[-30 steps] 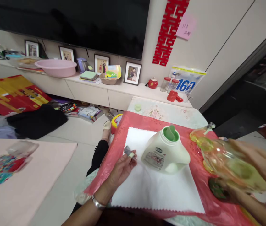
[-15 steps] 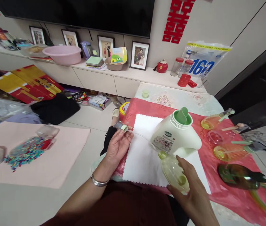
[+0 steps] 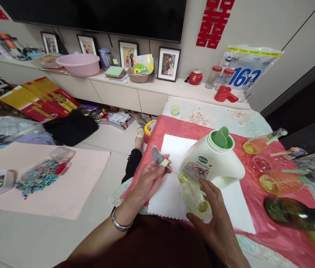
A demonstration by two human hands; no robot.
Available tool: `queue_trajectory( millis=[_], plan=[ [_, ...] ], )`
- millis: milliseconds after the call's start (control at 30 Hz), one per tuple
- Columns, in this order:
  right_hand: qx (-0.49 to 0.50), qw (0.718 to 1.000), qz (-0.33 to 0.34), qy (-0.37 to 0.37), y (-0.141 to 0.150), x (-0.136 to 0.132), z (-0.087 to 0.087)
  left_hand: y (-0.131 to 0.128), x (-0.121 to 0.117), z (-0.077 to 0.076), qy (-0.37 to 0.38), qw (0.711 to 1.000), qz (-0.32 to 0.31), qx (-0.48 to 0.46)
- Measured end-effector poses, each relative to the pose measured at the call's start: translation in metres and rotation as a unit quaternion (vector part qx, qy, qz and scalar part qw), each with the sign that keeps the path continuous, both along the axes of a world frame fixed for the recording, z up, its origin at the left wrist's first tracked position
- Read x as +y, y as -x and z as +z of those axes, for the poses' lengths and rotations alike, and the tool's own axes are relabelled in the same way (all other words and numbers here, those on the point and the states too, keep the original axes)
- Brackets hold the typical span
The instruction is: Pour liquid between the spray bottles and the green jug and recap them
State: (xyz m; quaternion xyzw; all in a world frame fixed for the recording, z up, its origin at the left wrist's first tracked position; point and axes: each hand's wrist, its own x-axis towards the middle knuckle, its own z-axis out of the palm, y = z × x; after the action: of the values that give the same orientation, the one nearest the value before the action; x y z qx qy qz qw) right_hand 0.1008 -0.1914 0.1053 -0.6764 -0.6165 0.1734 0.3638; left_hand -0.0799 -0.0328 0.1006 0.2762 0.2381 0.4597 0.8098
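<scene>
My left hand [image 3: 149,179] pinches a small grey and pale-green pump head [image 3: 159,157], whose thin tube runs toward a clear yellowish bottle [image 3: 194,195]. My right hand [image 3: 215,219] grips that bottle from below, neck pointing up and left. Just behind both stands a white detergent jug [image 3: 216,163] with a green spout, on a white cloth [image 3: 171,186] over a red plastic sheet [image 3: 174,128].
Several small coloured spray bottles lie at the right: yellow [image 3: 254,146], pink [image 3: 263,162], orange [image 3: 276,183] and dark green [image 3: 291,214]. A pink mat [image 3: 70,190] with colourful beads [image 3: 38,178] lies on the floor at left. A long low cabinet [image 3: 118,95] runs behind.
My right hand brought the yellowish bottle from the far right down to the front of the jug. My left hand rose with the pump head toward the bottle's neck.
</scene>
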Motion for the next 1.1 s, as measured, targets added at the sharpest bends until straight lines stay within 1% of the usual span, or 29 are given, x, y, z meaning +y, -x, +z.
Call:
queue_trajectory(
  millis=[167, 267, 333, 433, 533, 700, 833, 1000, 1100],
  plan=[
    [0.041, 0.999, -0.013, -0.016, 0.014, 0.006, -0.004, -0.006, -0.012, -0.001, -0.015, 0.999, -0.043, 0.026],
    [0.036, 0.999, -0.007, -0.024, 0.016, 0.008, -0.008, -0.007, -0.014, -0.001, -0.019, 0.998, -0.049, 0.032],
    [0.04, 0.999, -0.009, -0.036, 0.017, 0.008, -0.012, -0.008, -0.015, -0.001, -0.027, 0.998, -0.051, 0.019],
    [0.081, 0.996, -0.015, -0.047, 0.02, 0.008, -0.017, -0.011, -0.015, -0.003, -0.03, 0.998, -0.046, -0.006],
    [0.134, 0.99, -0.021, -0.048, 0.023, 0.007, -0.022, -0.013, -0.017, -0.004, -0.018, 0.999, -0.049, -0.009],
    [0.166, 0.984, -0.022, -0.052, 0.025, 0.006, -0.028, -0.014, -0.017, -0.003, -0.009, 0.998, -0.063, 0.002],
    [0.181, 0.982, -0.015, -0.057, 0.026, 0.008, -0.029, -0.015, -0.016, -0.001, -0.011, 0.998, -0.058, -0.004],
    [0.171, 0.983, -0.011, -0.06, 0.028, 0.009, -0.026, -0.016, -0.017, 0.004, -0.015, 0.998, -0.064, -0.016],
    [0.161, 0.985, -0.007, -0.055, 0.027, 0.009, -0.025, -0.015, -0.016, 0.006, -0.024, 0.998, -0.055, -0.03]
  ],
)
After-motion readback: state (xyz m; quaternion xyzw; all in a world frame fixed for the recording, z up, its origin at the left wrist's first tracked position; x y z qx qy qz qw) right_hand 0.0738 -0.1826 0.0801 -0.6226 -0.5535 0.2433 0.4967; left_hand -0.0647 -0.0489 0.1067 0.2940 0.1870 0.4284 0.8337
